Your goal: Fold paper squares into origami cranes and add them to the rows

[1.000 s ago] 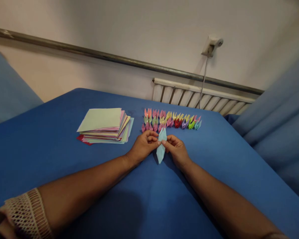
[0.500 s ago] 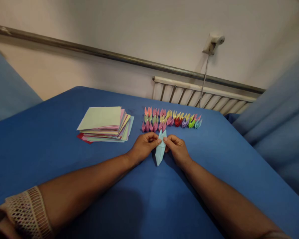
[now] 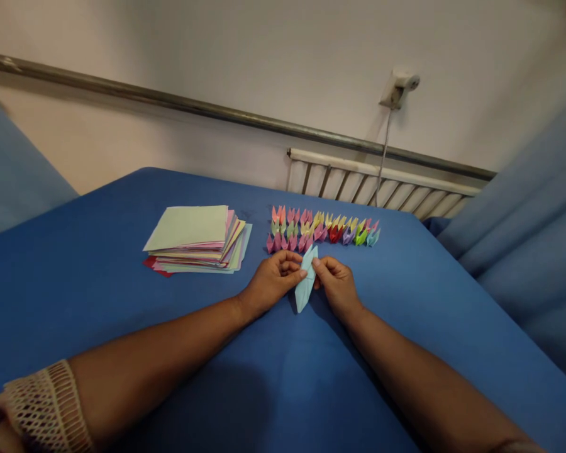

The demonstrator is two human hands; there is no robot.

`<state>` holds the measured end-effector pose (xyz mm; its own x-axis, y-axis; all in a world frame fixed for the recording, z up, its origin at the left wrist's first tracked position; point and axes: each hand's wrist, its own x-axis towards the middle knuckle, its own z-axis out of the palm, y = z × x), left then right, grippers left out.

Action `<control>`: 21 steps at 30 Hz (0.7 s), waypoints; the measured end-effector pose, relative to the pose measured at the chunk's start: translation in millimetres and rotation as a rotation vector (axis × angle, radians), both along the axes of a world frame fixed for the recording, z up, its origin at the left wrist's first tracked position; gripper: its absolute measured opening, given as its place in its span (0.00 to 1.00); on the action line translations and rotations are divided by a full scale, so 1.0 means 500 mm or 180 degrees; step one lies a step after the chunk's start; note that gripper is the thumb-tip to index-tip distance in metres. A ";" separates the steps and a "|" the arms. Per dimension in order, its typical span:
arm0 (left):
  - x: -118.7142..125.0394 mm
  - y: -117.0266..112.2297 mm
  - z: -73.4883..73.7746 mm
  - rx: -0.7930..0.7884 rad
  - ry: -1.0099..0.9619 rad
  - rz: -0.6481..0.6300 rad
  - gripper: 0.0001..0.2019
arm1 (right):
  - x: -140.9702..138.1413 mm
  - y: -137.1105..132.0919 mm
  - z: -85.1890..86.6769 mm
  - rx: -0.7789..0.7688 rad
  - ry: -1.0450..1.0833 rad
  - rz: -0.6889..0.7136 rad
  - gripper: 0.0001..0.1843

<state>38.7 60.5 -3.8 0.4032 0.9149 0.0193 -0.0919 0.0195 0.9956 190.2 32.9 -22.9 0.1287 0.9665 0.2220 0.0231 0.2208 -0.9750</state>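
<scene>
A narrow, pointed light blue folded paper (image 3: 304, 288) stands between my two hands on the blue table (image 3: 99, 296). My left hand (image 3: 271, 280) pinches its left edge with curled fingers. My right hand (image 3: 336, 283) pinches its right edge near the top. Just beyond my fingers lie rows of several small folded paper cranes (image 3: 321, 228) in pink, yellow, red, green and blue. A stack of coloured paper sheets (image 3: 195, 238) with a pale green top sheet lies to the left of my left hand.
A white radiator (image 3: 382, 185) and a metal rail (image 3: 179, 104) run along the wall behind the table. A wall socket (image 3: 399, 85) with a hanging cable is above the radiator. Blue fabric (image 3: 528, 226) hangs at the right, more at the far left.
The blue folded paper has tilted slightly to the right at its top between my fingers. My hands stay in nearly the same place.
</scene>
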 end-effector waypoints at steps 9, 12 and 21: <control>-0.003 0.009 -0.011 0.0144 -0.0009 0.0236 0.14 | -0.014 -0.009 0.004 0.0065 0.0108 0.0206 0.16; -0.004 0.009 -0.011 0.0185 0.0098 0.0222 0.13 | -0.017 -0.010 -0.002 0.0112 0.0027 0.0107 0.14; -0.007 0.007 -0.014 0.0927 0.0607 0.0274 0.08 | -0.015 -0.013 -0.014 0.0642 -0.1127 -0.0554 0.07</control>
